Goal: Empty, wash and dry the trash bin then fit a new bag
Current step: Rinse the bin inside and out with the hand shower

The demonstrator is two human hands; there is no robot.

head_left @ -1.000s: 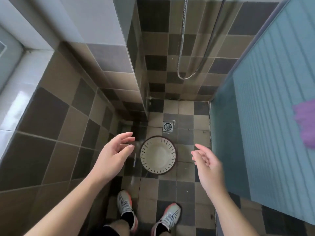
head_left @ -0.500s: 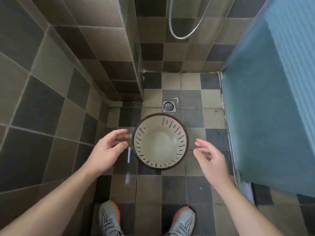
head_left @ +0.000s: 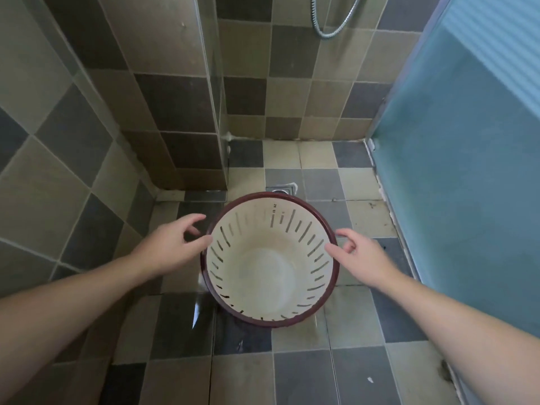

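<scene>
The trash bin (head_left: 271,318) stands upright on the wet tiled floor. It is round, with a dark red rim, a cream inside and slits in its wall, and it holds nothing. My left hand (head_left: 172,247) is at the bin's left rim: the thumb tip touches the rim and the fingers are spread outside it. At the right rim is my right hand (head_left: 361,254), with the thumb over the inner wall and the index finger outside. A gap shows between them. Neither hand holds anything.
A floor drain (head_left: 281,190) lies just behind the bin. A tiled wall corner (head_left: 216,118) juts out at the back left, and a blue frosted panel (head_left: 455,159) closes off the right side. A shower hose (head_left: 330,32) hangs on the back wall.
The view has dropped closer to the bin. Both hands moved inward from beside the bin and now reach its rim on either side.
</scene>
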